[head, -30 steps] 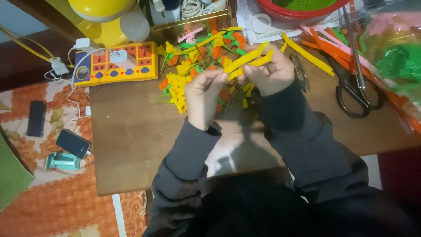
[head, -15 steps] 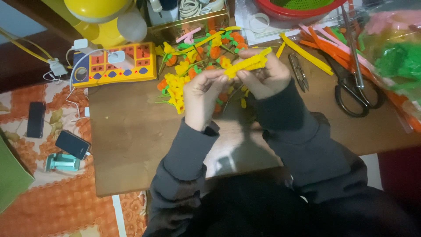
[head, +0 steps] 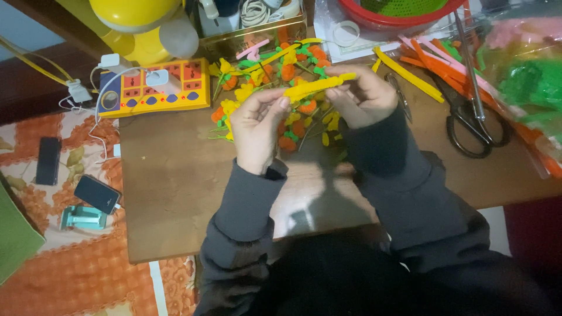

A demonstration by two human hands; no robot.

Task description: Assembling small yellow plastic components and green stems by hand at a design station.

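Far left, at nine o'clock, two dark phones (head: 48,160) lie on an orange patterned cloth (head: 76,275), with a small teal stand (head: 84,217) just below the nearer one. At ten o'clock a yellow and blue power strip (head: 153,88) sits on the wooden table (head: 175,193), a white plug (head: 157,77) seated in it and a white cable trailing off its left end. A yellow rounded lamp (head: 136,23) stands above it at eleven o'clock.

Centre frame: the left hand (head: 256,126) is raised over the table, fingers curled, thumb and forefinger pinching the left end of a yellow pipe cleaner (head: 319,86). The right hand (head: 364,96), at one o'clock from the left, grips the same pipe cleaner along its right part, fingers closed round it. The pipe cleaner runs nearly level between the two hands, held clear of the table. Directly beneath and behind the hands lies a heap of small orange and yellow flowers (head: 281,79) with green stems. Both arms wear dark grey sleeves (head: 404,187).

At twelve o'clock a gold tin (head: 257,32) holds coiled white cords. At one o'clock stands a red basin (head: 404,14). At two o'clock loose yellow strips (head: 410,75) lie on the table near black-handled scissors (head: 474,117). Far right, clear bags of green and pink material (head: 527,76).
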